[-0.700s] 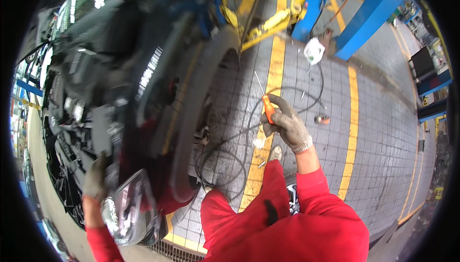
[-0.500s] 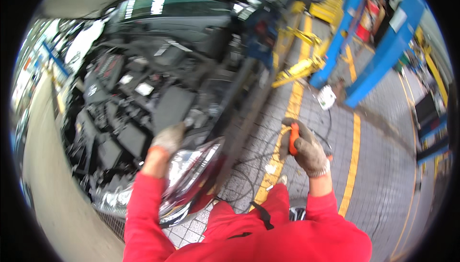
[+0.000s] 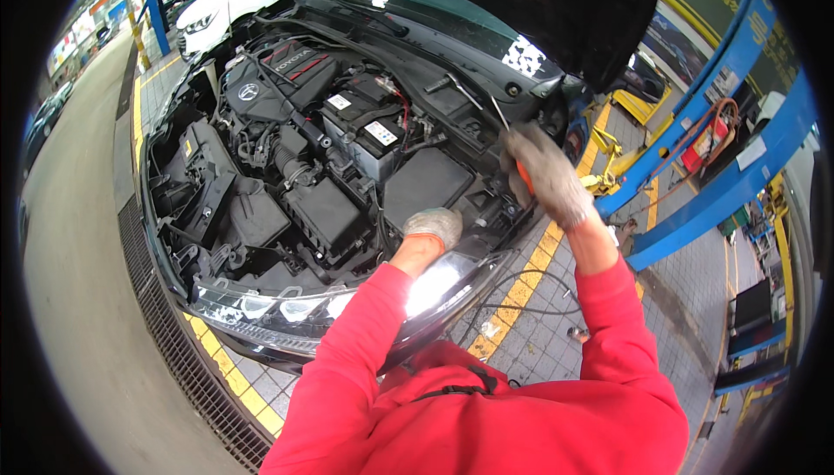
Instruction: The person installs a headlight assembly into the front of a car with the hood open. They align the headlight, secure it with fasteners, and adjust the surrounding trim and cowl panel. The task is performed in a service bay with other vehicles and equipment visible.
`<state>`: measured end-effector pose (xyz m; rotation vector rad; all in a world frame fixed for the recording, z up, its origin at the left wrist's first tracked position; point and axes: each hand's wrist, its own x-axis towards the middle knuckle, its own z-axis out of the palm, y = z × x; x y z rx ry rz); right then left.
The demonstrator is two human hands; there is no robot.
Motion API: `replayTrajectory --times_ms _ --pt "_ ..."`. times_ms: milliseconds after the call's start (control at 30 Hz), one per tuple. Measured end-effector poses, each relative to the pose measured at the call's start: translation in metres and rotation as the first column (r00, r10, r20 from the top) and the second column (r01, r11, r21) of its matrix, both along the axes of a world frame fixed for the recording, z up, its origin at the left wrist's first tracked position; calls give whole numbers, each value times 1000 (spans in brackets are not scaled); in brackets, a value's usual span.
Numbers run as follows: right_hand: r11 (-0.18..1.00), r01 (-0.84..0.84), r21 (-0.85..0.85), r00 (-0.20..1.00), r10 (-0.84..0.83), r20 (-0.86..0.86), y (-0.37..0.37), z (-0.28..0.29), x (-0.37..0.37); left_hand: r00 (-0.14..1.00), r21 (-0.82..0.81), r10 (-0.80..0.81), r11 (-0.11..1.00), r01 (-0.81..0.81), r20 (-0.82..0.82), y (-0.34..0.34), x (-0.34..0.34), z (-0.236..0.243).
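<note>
My right hand (image 3: 552, 179), gloved and closed around an orange-handled screwdriver (image 3: 523, 175), is raised over the right edge of an open engine bay, its metal shaft angled up. Lower down, my left hand (image 3: 433, 230), also gloved, rests with curled fingers at the front corner, just below a black box cover (image 3: 426, 184) and above the headlight (image 3: 439, 284); whatever its fingertips grip is hidden. A battery (image 3: 363, 132) with labels and a red cable sits mid-bay beside the engine cover (image 3: 274, 75). A metal tool (image 3: 467, 94) lies at the back of the bay.
The raised hood (image 3: 591, 6) overhangs the bay. Blue lift posts (image 3: 704, 197) with yellow arms (image 3: 612, 162) stand at right. A hose (image 3: 539, 310) loops over the tiled floor. A floor grate (image 3: 165, 318) runs along the left. A white car (image 3: 217, 6) is parked behind.
My view has swung up from the floor onto the engine bay. The screwdriver in my right hand is raised over the bay's edge; my left hand sits at the front corner.
</note>
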<state>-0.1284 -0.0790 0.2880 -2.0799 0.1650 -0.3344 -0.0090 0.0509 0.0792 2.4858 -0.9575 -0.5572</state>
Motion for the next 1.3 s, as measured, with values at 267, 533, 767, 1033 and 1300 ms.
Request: replayTrajectory --times_ms 267,533,767,1033,1300 --pt "952 16 -305 989 -61 -137 -76 22 220 938 -45 96 995 -86 333 33 111 87" --pt "726 -69 -685 997 72 -24 -141 -19 399 844 -400 438 865 -303 310 19 299 99" --pt "787 55 -614 998 -48 28 -166 -59 497 783 -549 519 787 -282 342 -28 391 65" --pt "653 76 -753 988 52 145 -178 -80 562 646 -634 607 736 -239 462 -63 437 33" --pt "641 71 -764 990 47 131 -176 -84 563 589 -669 610 728 -151 531 -69 446 22"
